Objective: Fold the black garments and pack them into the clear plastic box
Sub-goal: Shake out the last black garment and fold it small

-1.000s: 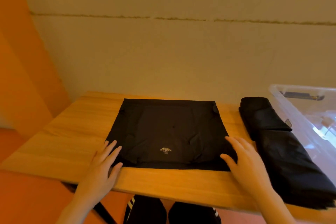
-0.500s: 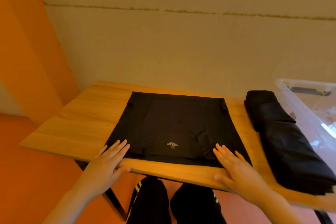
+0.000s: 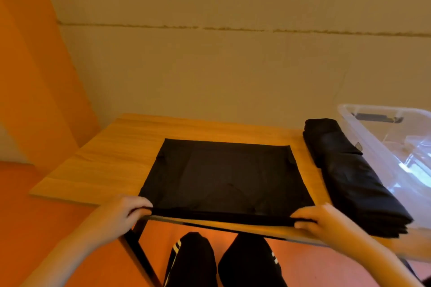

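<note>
Left hand (image 3: 127,208) pinches the near-left corner of the flat black garment (image 3: 224,177) at the table (image 3: 112,165) edge; right hand (image 3: 324,218) pinches the near-right corner, likely to fold the hem away evenly. Right of it: folded stack (image 3: 354,177), then clear plastic box (image 3: 384,133).

No text, label, brand or number can be read anywhere. The black garment (image 3: 224,177) spread on the worktop (image 3: 112,163) shows no legible print, and the small tag (image 3: 358,146) on the folded pile (image 3: 356,177) is too small to read.
</note>
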A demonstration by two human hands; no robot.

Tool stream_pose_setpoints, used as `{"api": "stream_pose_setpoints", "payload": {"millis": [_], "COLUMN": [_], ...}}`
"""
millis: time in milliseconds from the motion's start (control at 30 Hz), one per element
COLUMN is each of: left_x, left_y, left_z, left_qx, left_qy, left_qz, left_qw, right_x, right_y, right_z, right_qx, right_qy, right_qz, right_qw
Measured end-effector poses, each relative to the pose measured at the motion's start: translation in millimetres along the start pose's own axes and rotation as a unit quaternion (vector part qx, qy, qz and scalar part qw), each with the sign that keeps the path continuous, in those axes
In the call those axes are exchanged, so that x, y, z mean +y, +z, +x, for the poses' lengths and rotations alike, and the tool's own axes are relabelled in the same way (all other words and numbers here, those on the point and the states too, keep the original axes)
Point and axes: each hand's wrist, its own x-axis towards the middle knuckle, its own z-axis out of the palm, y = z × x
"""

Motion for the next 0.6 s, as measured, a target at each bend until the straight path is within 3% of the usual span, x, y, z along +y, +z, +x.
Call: {"api": "stream_pose_setpoints", "payload": {"millis": [133, 300, 600], "left_x": [-1.1, -16.0, -39.2], "left_y": [-34.1, -62.6, -42.5], "left_z": [33.6, 89.6, 198.4], "left_qx": [-0.078, -0.128, -0.046], "left_qy": [-0.039, -0.073, -0.18], "left_qz": [-0.122, -0.189, -0.289], "left_qw": [0.989, 0.971, 0.939], "right_x": [-9.9, 1.5, 43.6], "right_y": [-49.2, -94.5, -98.4], "right_z": [21.4, 64.5, 178.2], "right_qx": [-0.072, -0.124, -0.04], "right_qy": [0.026, 0.067, 0.192], "right_qz": [0.083, 0.076, 0.058], "right_qw": [0.994, 0.987, 0.979]}}
